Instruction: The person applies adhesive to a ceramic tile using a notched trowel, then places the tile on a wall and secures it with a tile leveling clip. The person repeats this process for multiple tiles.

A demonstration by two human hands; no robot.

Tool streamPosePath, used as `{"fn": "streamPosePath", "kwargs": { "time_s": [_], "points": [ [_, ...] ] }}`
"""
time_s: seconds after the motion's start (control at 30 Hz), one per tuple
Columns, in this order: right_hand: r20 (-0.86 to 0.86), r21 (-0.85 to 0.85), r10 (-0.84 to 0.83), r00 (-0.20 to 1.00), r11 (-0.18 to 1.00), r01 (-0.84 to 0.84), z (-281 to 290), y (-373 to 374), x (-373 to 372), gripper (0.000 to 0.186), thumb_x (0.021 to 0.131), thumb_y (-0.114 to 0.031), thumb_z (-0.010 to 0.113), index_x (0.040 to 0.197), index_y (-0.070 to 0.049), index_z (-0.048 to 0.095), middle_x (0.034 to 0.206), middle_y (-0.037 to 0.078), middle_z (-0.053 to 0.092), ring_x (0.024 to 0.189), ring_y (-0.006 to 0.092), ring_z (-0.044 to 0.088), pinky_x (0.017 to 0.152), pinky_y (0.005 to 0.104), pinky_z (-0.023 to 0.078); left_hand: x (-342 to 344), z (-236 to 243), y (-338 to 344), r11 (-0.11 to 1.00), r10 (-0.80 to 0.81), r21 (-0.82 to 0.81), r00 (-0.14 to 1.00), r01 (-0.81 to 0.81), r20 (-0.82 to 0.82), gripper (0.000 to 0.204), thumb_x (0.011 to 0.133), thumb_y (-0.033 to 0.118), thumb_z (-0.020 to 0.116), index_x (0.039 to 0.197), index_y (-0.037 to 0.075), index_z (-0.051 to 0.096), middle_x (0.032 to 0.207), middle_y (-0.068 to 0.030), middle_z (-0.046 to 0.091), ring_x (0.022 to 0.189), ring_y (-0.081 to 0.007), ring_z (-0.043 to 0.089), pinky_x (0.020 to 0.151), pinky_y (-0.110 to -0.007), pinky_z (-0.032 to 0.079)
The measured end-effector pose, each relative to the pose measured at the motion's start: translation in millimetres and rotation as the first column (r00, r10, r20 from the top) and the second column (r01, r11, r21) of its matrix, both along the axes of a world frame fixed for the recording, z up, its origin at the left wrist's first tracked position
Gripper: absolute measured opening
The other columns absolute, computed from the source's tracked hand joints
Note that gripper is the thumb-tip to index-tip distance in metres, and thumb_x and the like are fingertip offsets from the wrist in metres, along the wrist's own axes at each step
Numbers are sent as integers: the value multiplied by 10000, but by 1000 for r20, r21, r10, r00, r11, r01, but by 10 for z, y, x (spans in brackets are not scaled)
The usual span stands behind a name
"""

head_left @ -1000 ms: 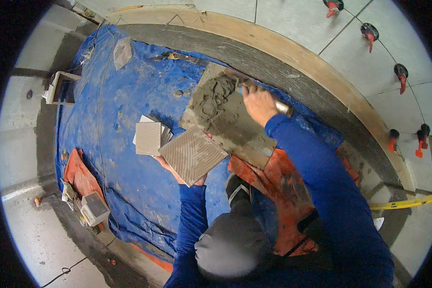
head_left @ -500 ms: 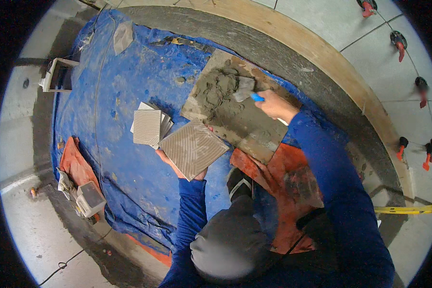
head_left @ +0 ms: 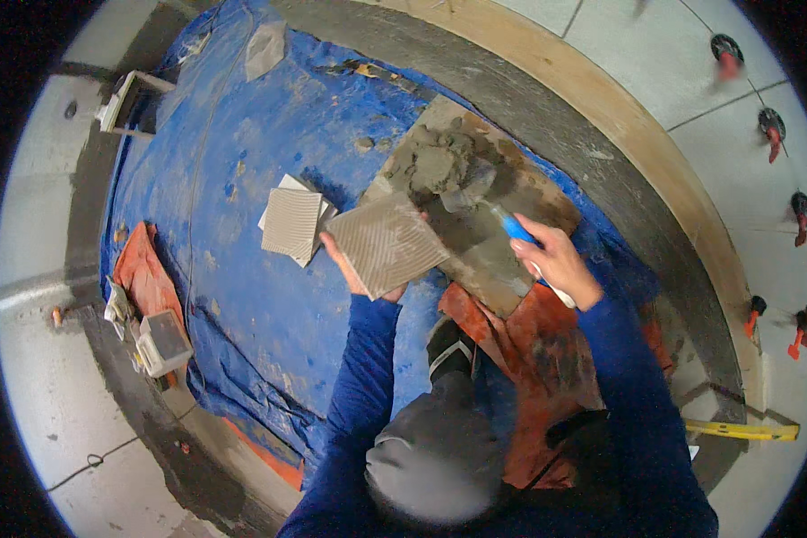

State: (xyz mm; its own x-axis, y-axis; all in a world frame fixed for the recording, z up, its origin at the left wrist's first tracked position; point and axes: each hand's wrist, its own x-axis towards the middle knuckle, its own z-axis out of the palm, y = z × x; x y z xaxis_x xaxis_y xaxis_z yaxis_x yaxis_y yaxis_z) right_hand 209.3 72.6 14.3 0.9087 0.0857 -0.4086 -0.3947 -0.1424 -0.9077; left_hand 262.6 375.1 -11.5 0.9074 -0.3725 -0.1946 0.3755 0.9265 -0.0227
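Note:
My left hand (head_left: 342, 266) supports a square tile (head_left: 387, 244) from below, its ridged beige back facing up. The tile hovers by the near left edge of a mortar-covered board (head_left: 502, 291). With my right hand (head_left: 562, 262) I grip the blue-and-white handle of a putty knife (head_left: 517, 229). Its wide blade, smeared grey, rests at or just over the wet mortar (head_left: 441, 166) heaped on the board's far part. Left of the held tile lies a small stack of similar tiles (head_left: 292, 221), the top one ridged side up.
A blue tarp (head_left: 251, 287) covers the floor. Near my leg lies an orange cloth (head_left: 547, 368). Far left stands a white-framed box (head_left: 134, 103); nearer is a white container (head_left: 163, 343). At right are a yellow level (head_left: 744, 430) and several red-handled tile levelers (head_left: 771, 134).
My right hand has drawn back toward me, with the putty knife's blade shifting slightly nearer across the mortar. The held tile has moved a little away from me. The view has shifted too.

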Motion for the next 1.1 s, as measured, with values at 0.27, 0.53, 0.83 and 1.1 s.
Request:
{"fn": "streamPosePath", "kwargs": {
  "time_s": [0.27, 0.53, 0.83, 1.1],
  "points": [
    [391, -803, 457, 799, 594, 54, 757, 249, -503, 545, 909, -129, 642, 1442, -211, 567, 1001, 110, 610, 880, 346, 611, 772, 448, 530, 100, 100, -507, 948, 79, 315, 994, -51, -78, 1068, 836, 867, 448, 1531, 59, 372, 1518, -259, 429, 1339, -510, 445, 1102, -674, 359],
    [350, -795, 388, 853, 605, 51, 1320, -68, -785, 496, 895, -138, 661, 1385, -206, 621, 994, 122, 620, 836, 345, 612, 745, 456, 522, 5, 92, -448, 993, 15, 117, 1000, -18, 26, 1095, 839, 832, 479, 1591, 67, 261, 1604, -274, 292, 1429, -543, 311, 1150, -712, 256],
    [137, -972, 354, 925, 228, 57, 218, -51, 781, 400, 934, -132, 587, 1333, -138, 608, 1085, 188, 667, 971, 378, 690, 781, 471, 581, -208, -13, -224, 999, 25, -33, 997, -23, 71, 1156, 810, 869, 475, 1592, 51, 243, 1595, -304, 280, 1430, -559, 297, 1124, -765, 239],
    [-114, -965, 581, 806, 127, -228, -128, 0, 483, 522, 894, -79, 567, 1415, -108, 544, 1142, 167, 646, 991, 347, 703, 794, 457, 592, -201, -337, 303, 913, 293, 304, 956, -272, -24, 880, 922, 752, 483, 1525, 117, 406, 1563, -160, 414, 1399, -411, 418, 1156, -635, 326]
  ]
}}
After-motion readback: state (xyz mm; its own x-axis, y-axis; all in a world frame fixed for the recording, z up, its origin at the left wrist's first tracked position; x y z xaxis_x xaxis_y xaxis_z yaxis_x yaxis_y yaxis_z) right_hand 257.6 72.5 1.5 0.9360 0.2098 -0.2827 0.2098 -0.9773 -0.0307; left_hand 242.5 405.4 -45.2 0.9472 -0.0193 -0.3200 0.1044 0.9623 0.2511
